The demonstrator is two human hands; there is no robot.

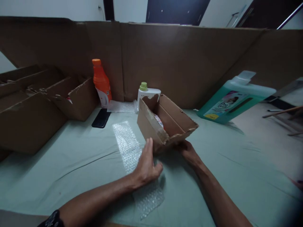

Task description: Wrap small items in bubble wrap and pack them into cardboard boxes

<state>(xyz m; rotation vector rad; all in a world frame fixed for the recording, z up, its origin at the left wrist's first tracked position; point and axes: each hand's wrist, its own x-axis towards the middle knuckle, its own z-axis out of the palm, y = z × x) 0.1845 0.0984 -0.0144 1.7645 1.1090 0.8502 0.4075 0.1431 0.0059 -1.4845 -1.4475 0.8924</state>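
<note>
A small open cardboard box (pixel 151 121) with torn flaps sits tilted on the pale green cloth (pixel 71 157), and something red and white (pixel 160 121) shows inside it. My right hand (pixel 188 152) grips the box at its near bottom corner. My left hand (pixel 146 165) rests with flat fingers against the box's near left side, over a strip of bubble wrap (pixel 129 143) that lies on the cloth under my wrist.
An orange bottle (pixel 101 82), a white bottle with a green cap (pixel 146 93) and a black phone (pixel 101 118) stand behind the box. Open cardboard boxes (pixel 35 104) fill the left. A teal jug (pixel 233 99) leans at the right. A cardboard wall (pixel 184 56) closes the back.
</note>
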